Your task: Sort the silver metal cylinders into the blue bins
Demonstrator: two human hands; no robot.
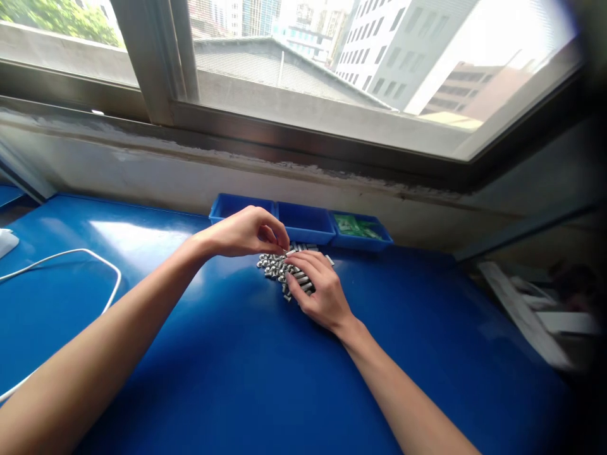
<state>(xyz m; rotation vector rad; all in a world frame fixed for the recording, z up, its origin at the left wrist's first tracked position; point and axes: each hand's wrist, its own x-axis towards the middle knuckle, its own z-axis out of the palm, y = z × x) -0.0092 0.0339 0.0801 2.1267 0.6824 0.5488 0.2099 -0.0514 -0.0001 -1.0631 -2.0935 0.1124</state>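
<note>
A pile of small silvery metal parts (275, 268), some like short cylinders, lies on the blue table (246, 379) in front of the bins. My left hand (258, 234) hovers at the pile's back left edge, its fingers bent and pinched together; what they hold, if anything, is too small to name. Over the right part of the pile rests my right hand (317, 284), with its fingers spread and curved across the metal parts. The fingertips of both hands are close together.
Behind the pile stand three joined blue bins (303, 221); the right one has green-and-white packets (358, 226) in it. A white cable (116, 278) curves over the table's left side. A wall and a framed window (303, 136) rise behind the table.
</note>
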